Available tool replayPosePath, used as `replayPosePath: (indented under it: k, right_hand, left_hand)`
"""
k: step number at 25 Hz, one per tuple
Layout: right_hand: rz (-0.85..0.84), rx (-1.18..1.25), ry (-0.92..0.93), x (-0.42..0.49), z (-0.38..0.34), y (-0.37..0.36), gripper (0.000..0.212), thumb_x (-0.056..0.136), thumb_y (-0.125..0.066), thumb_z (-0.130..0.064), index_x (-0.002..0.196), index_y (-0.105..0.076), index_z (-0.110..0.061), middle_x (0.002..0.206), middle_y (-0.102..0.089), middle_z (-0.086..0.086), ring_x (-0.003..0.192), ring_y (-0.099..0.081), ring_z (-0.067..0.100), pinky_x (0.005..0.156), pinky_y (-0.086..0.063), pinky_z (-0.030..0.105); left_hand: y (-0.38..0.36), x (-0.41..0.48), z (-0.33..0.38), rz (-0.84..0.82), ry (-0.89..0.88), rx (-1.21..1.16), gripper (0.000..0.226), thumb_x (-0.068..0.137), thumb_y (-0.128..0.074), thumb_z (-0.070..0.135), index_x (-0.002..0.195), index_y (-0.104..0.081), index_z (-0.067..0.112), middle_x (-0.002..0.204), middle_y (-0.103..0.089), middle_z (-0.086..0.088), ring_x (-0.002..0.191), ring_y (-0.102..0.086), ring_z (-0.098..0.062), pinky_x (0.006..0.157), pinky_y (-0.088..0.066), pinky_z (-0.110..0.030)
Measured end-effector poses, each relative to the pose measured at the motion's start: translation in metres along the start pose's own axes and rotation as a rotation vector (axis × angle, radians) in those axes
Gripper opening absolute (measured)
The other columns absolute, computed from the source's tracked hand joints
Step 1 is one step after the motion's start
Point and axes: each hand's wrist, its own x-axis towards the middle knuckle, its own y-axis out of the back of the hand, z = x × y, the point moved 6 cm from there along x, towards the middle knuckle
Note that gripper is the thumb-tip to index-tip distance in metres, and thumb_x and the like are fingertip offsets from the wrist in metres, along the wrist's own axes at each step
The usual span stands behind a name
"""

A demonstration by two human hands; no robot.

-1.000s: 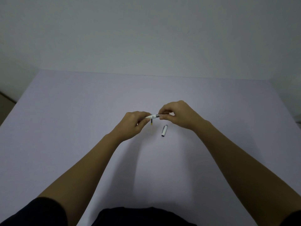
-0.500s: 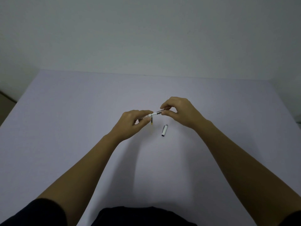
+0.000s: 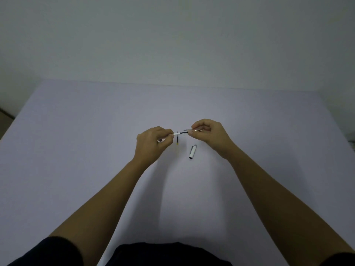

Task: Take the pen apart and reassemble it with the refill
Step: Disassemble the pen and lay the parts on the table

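My left hand pinches the white pen barrel by its left end, just above the table. My right hand grips the pen's front section, a dark piece with a metallic tip, and a thin dark refill stretch shows between the two parts. A second refill, dark with a yellow end, lies on the table below the gap between my hands. The white pen cap with a silver end lies on the table to the right of it.
The pale lilac table spreads wide around my hands, with its far edge against a plain white wall. A strip of floor shows at the left edge.
My hands have moved apart. The front section in my right hand has slid out of the barrel, and more of the dark inner part shows between them.
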Motion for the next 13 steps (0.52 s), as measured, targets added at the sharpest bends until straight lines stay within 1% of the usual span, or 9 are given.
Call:
replayPosePath:
  k: [2, 3, 4, 5, 7, 8, 9, 11, 13]
  right_hand:
    - [0.094, 0.301, -0.131, 0.002, 0.023, 0.006, 0.013, 0.074, -0.074, -0.010, 0.072, -0.068, -0.022, 0.072, -0.073, -0.005, 0.073, -0.067, 0.006, 0.067, -0.054, 0.013]
    - [0.144, 0.371, -0.194, 0.002, 0.035, 0.010, 0.012, 0.074, -0.073, -0.007, 0.074, -0.068, -0.018, 0.071, -0.074, -0.005, 0.074, -0.067, 0.006, 0.066, -0.053, 0.013]
    - [0.176, 0.359, -0.254, 0.002, 0.047, 0.015, 0.009, 0.074, -0.073, -0.006, 0.078, -0.069, -0.013, 0.073, -0.074, -0.002, 0.074, -0.066, 0.006, 0.065, -0.053, 0.012]
    - [0.186, 0.248, -0.311, 0.002, 0.060, 0.019, 0.011, 0.072, -0.073, -0.006, 0.082, -0.070, -0.008, 0.076, -0.072, 0.002, 0.072, -0.064, 0.007, 0.065, -0.052, 0.013]
    - [0.148, -0.166, -0.404, 0.001, 0.086, 0.027, 0.015, 0.069, -0.075, -0.009, 0.084, -0.074, -0.005, 0.081, -0.070, 0.004, 0.070, -0.060, 0.008, 0.065, -0.046, 0.014]
    - [0.131, -0.355, -0.427, 0.001, 0.095, 0.029, 0.013, 0.069, -0.074, -0.011, 0.082, -0.075, -0.006, 0.085, -0.071, 0.003, 0.074, -0.061, 0.008, 0.064, -0.044, 0.014]
    - [0.124, -0.487, -0.434, 0.001, 0.103, 0.030, 0.012, 0.070, -0.073, -0.012, 0.080, -0.075, -0.006, 0.090, -0.072, 0.002, 0.080, -0.063, 0.011, 0.065, -0.044, 0.015]
    - [0.137, -0.580, -0.448, 0.006, 0.115, 0.028, 0.012, 0.071, -0.073, -0.013, 0.081, -0.075, -0.006, 0.097, -0.074, 0.006, 0.092, -0.066, 0.020, 0.065, -0.043, 0.020]
    - [0.184, -0.549, -0.472, 0.010, 0.124, 0.024, 0.019, 0.070, -0.074, -0.012, 0.088, -0.072, -0.006, 0.100, -0.073, 0.011, 0.096, -0.065, 0.025, 0.065, -0.043, 0.020]
  left_hand:
    - [-0.002, 0.000, -0.009, -0.009, 0.065, 0.009, 0.020, 0.081, -0.051, 0.035, 0.082, -0.069, 0.027, 0.071, -0.064, 0.003, 0.067, -0.057, -0.018, 0.072, -0.049, -0.052]
    - [-0.003, -0.001, -0.013, -0.024, 0.088, 0.013, 0.021, 0.081, -0.050, 0.036, 0.082, -0.069, 0.027, 0.072, -0.064, 0.003, 0.067, -0.057, -0.019, 0.073, -0.049, -0.052]
    - [-0.004, -0.001, -0.017, -0.037, 0.107, 0.008, 0.022, 0.081, -0.049, 0.036, 0.083, -0.069, 0.026, 0.072, -0.064, 0.002, 0.068, -0.058, -0.019, 0.073, -0.049, -0.053]
    - [-0.004, 0.000, -0.020, -0.045, 0.123, -0.002, 0.022, 0.081, -0.049, 0.035, 0.083, -0.069, 0.026, 0.073, -0.065, 0.000, 0.068, -0.058, -0.021, 0.073, -0.049, -0.052]
    - [-0.005, 0.002, -0.024, -0.054, 0.144, -0.024, 0.022, 0.081, -0.049, 0.035, 0.082, -0.068, 0.026, 0.072, -0.064, -0.003, 0.069, -0.057, -0.022, 0.072, -0.050, -0.051]
    - [-0.006, 0.002, -0.024, -0.058, 0.150, -0.037, 0.021, 0.082, -0.049, 0.035, 0.081, -0.068, 0.026, 0.071, -0.064, -0.004, 0.069, -0.057, -0.023, 0.071, -0.050, -0.050]
    - [-0.008, 0.003, -0.024, -0.061, 0.157, -0.050, 0.021, 0.081, -0.049, 0.035, 0.080, -0.068, 0.026, 0.071, -0.063, -0.004, 0.069, -0.057, -0.023, 0.070, -0.050, -0.049]
    - [-0.011, 0.005, -0.026, -0.064, 0.179, -0.076, 0.021, 0.081, -0.049, 0.035, 0.079, -0.068, 0.026, 0.070, -0.062, -0.003, 0.070, -0.057, -0.023, 0.069, -0.049, -0.047]
    - [-0.013, 0.007, -0.031, -0.066, 0.201, -0.092, 0.021, 0.081, -0.050, 0.035, 0.079, -0.068, 0.025, 0.070, -0.061, -0.003, 0.071, -0.057, -0.023, 0.070, -0.048, -0.045]
